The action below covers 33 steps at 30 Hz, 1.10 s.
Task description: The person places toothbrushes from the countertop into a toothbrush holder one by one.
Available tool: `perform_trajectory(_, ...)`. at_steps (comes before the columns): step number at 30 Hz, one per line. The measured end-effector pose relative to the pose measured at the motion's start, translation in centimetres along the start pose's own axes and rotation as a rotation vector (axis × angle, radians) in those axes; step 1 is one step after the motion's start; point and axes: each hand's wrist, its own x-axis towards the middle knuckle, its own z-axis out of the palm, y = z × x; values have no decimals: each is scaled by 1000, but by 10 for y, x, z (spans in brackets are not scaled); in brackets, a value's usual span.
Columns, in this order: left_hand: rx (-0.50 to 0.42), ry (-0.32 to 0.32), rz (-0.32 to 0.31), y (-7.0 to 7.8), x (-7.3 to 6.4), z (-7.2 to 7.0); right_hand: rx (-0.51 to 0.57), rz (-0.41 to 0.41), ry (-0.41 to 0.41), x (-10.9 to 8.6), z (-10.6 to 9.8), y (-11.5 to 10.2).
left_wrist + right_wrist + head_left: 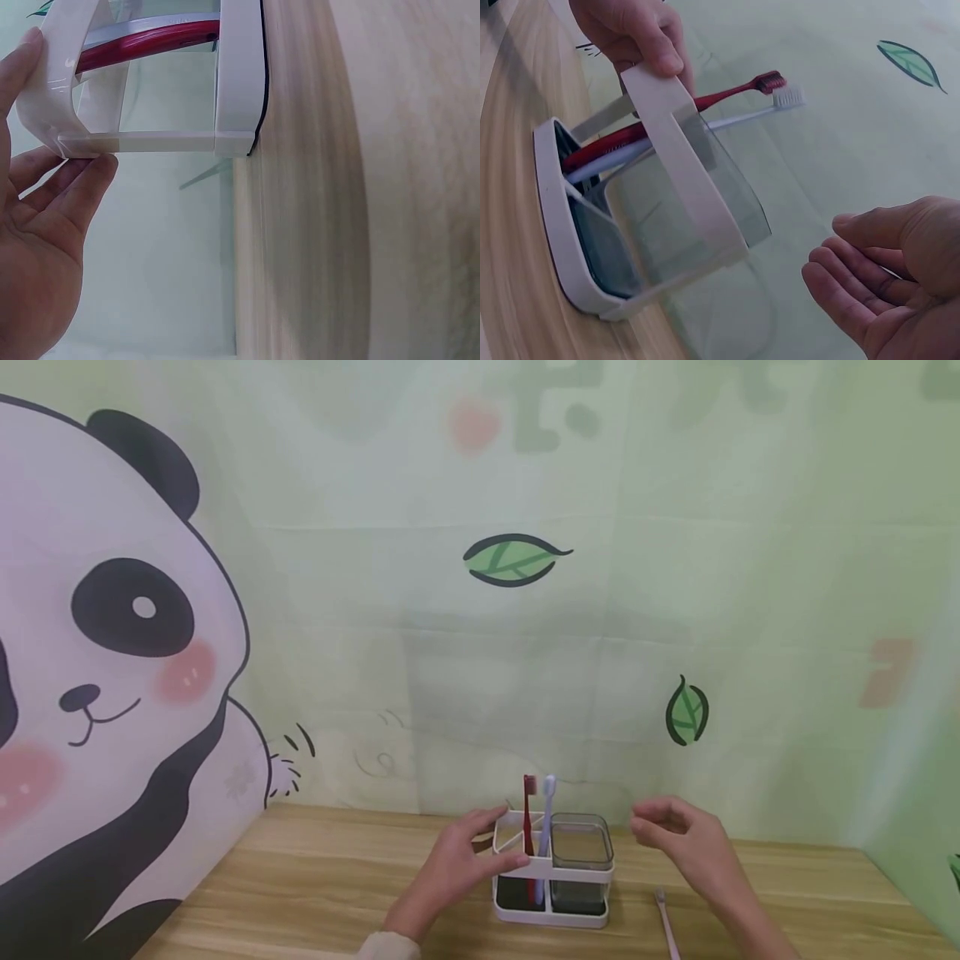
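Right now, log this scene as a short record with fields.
Container: white two-tier toothbrush holder, upright on the light wood-grain table
Left section: glossy red toothbrush, pale lavender toothbrush; heads up
Right section: clear square cup
Loose: pale pink toothbrush, lying right of the holder
Left grip: holds the holder's upper frame
Right grip: empty, fingers loosely curled

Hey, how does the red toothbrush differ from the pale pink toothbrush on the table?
The red toothbrush stands nearly upright in the white holder, while the pale pink toothbrush lies on the table. The red one is deep red; the pink one is much lighter. Both are toothbrushes, and neither is held in a hand.
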Motion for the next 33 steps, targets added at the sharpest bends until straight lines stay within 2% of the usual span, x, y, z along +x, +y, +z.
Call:
perform_trajectory(20, 11, -4, -29, 1, 0, 0, -36, 82, -39, -3, -15, 28)
perform_trajectory(28, 20, 11, 0, -2, 2, 1, -60, 105, -90, 1, -18, 41)
perform_trajectory(33, 16, 6, -6, -2, 2, 1, -104, 103, -136, 1, -20, 49)
